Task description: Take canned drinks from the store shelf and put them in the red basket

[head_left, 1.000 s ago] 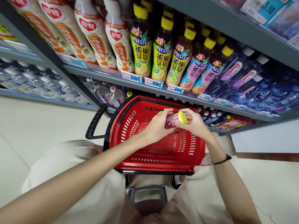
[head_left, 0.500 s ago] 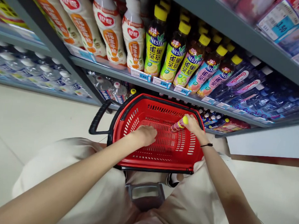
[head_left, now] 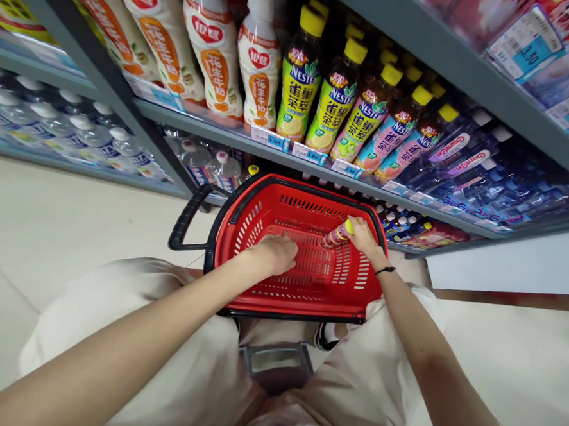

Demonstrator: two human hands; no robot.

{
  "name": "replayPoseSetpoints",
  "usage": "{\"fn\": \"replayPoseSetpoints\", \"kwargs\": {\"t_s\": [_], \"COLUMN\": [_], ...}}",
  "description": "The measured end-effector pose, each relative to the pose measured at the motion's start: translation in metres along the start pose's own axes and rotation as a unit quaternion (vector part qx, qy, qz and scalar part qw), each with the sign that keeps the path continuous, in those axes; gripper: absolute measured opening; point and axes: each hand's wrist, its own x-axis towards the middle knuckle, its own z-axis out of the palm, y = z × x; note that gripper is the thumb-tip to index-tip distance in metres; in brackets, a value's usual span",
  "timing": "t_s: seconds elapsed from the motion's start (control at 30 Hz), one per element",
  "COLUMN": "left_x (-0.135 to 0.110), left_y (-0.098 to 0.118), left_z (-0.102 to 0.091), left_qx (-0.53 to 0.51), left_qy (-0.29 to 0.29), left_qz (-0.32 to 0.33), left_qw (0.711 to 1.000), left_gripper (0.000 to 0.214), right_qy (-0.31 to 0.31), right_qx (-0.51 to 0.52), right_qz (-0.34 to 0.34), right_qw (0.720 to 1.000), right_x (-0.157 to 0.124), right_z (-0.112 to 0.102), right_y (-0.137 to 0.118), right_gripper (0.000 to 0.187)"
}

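Note:
A red shopping basket (head_left: 303, 299) with black rim and handles stands between my knees. My right hand (head_left: 361, 236), a dark band at its wrist, is inside the basket's right part with its fingers closed at the capped end of a small drink bottle (head_left: 334, 236). That bottle has a yellow cap and a pink and purple patterned label, and it slants down toward the basket's floor. Over the basket's left-middle part hovers my left hand (head_left: 277, 254), back upward, its fingers loosely bent and apart from the bottle. Nothing shows in it, though its palm is hidden.
Ahead, a grey shelf (head_left: 212, 126) holds white peanut-milk bottles (head_left: 214, 61), yellow-capped tea bottles (head_left: 299, 85) and dark-blue bottled packs (head_left: 489, 180). Lower shelves carry water bottles (head_left: 84, 130). A grey stool-like object (head_left: 275, 367) is between my legs. Pale floor tiles (head_left: 120, 212) lie left.
The view has shifted slightly. My right hand and the bottle have moved a little left within the basket, and my left hand's fingers look slightly more bent.

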Motion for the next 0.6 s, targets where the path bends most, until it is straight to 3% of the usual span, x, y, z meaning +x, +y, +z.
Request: {"fn": "replayPoseSetpoints", "kwargs": {"t_s": [0.4, 0.6], "left_x": [0.008, 0.015], "left_y": [0.009, 0.004], "left_z": [0.000, 0.012], "left_qx": [0.000, -0.025], "left_qy": [-0.003, 0.018], "left_qz": [0.013, 0.023], "left_qw": [1.000, 0.999], "left_gripper": [0.043, 0.040], "right_qy": [-0.002, -0.010], "right_qx": [0.007, 0.035], "right_qz": [-0.020, 0.006], "right_qw": [1.000, 0.999], "right_x": [-0.001, -0.004], "right_z": [0.004, -0.001], "right_y": [0.001, -0.003], "right_gripper": [0.065, 0.066]}}
